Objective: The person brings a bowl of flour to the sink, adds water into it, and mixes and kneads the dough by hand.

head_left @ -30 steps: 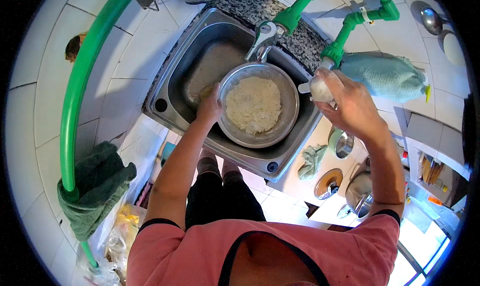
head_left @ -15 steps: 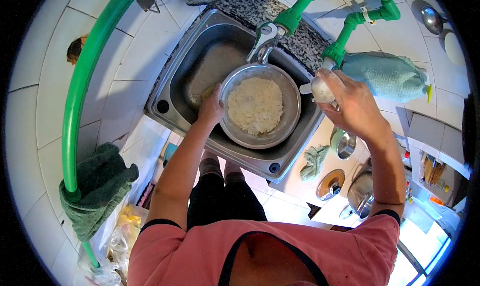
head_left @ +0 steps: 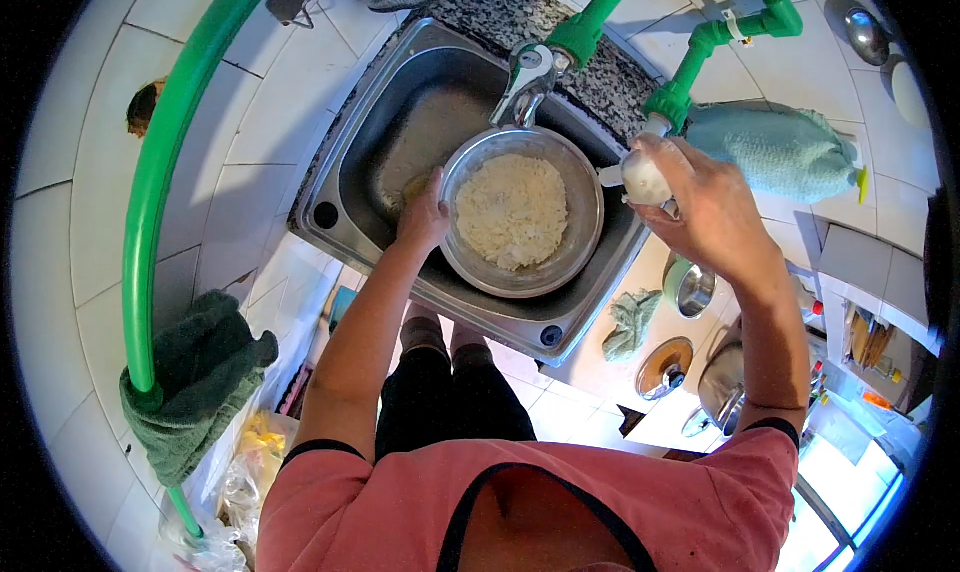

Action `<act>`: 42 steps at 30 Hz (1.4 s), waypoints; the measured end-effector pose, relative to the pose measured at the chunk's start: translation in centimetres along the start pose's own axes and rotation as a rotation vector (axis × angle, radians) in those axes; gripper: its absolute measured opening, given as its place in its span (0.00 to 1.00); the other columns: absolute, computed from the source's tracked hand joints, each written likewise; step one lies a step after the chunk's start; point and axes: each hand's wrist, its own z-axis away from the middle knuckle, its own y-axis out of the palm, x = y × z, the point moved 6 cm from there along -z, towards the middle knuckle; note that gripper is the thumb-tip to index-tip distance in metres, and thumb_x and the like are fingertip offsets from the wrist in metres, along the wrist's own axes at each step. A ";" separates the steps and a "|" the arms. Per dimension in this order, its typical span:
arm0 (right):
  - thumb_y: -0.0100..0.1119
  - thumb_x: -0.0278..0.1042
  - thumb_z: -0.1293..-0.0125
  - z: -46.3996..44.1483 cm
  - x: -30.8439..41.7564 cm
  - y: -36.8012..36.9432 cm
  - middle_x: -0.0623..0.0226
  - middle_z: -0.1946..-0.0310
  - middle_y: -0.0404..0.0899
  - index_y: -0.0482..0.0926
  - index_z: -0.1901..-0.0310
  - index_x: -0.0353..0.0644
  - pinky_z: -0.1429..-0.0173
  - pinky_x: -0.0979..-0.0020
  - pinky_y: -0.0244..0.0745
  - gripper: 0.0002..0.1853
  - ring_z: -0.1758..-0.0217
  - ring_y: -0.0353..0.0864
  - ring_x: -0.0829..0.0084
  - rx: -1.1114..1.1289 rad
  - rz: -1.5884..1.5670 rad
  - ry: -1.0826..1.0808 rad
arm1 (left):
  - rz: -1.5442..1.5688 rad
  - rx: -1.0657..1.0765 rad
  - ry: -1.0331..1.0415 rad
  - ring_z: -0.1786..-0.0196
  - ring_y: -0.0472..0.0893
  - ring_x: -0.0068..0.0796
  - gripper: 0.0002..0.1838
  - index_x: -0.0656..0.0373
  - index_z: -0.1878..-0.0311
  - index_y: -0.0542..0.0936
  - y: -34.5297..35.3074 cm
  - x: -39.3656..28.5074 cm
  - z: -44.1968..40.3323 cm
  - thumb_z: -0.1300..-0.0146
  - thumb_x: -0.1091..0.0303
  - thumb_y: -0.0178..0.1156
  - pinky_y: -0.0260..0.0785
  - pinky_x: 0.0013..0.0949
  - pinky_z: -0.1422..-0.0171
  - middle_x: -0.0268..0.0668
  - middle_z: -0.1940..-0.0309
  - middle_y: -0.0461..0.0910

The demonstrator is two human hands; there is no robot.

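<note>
A round metal bowl (head_left: pixel 590 244) sits inside the sink, under the tap (head_left: pixel 525 84). In it lies white, clumpy food (head_left: pixel 510 212); whether it is rice or something shredded is unclear. My left hand (head_left: pixel 424 214) grips the bowl's left rim, with the thumb near the edge and the other fingers partly hidden. Over the sink's right edge, my right hand (head_left: pixel 712 204) is closed around a whitish round fitting (head_left: pixel 645 178) with a short white spout pointing left. This fitting is just below the end of a green pipe (head_left: pixel 672 102), and my fingers hide part of it.
The steel sink (head_left: pixel 330 187) is set against a speckled counter (head_left: pixel 480 7). At the right are a light-blue cloth bundle (head_left: pixel 770 152), a crumpled cloth (head_left: pixel 632 324), a small pot (head_left: pixel 692 290) and a lid (head_left: pixel 664 368). A green hose (head_left: pixel 150 232) and dark towel (head_left: pixel 195 387) hang left.
The view has shifted very slightly. Both hands keep their places, and the bowl stays where it was.
</note>
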 end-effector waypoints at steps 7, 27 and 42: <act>0.62 0.28 0.48 6.0 -3.9 3.6 0.68 0.79 0.67 0.68 0.59 0.41 0.74 0.78 0.63 0.15 0.78 0.64 0.80 -0.474 -0.507 0.332 | 0.005 -0.053 0.042 0.48 0.70 0.51 0.29 0.62 0.38 0.57 -0.3 -0.6 0.2 0.45 0.71 0.49 0.62 0.42 0.43 0.54 0.49 0.68; 0.51 0.34 0.48 -2.2 -3.3 36.8 0.61 0.37 0.54 0.67 0.43 0.54 0.36 0.43 0.45 0.26 0.34 0.49 0.53 0.418 -0.332 0.145 | -0.217 -0.086 -0.019 0.65 0.76 0.54 0.19 0.64 0.52 0.61 1.2 -0.3 0.0 0.47 0.70 0.52 0.68 0.50 0.60 0.56 0.71 0.75; 0.52 0.35 0.46 1.0 -8.6 40.6 0.53 0.45 0.64 0.67 0.44 0.59 0.43 0.57 0.62 0.25 0.45 0.66 0.52 0.036 -0.185 0.214 | -0.097 -0.055 -0.044 0.65 0.75 0.57 0.15 0.62 0.57 0.63 2.2 0.9 -0.2 0.47 0.69 0.52 0.65 0.53 0.60 0.56 0.69 0.74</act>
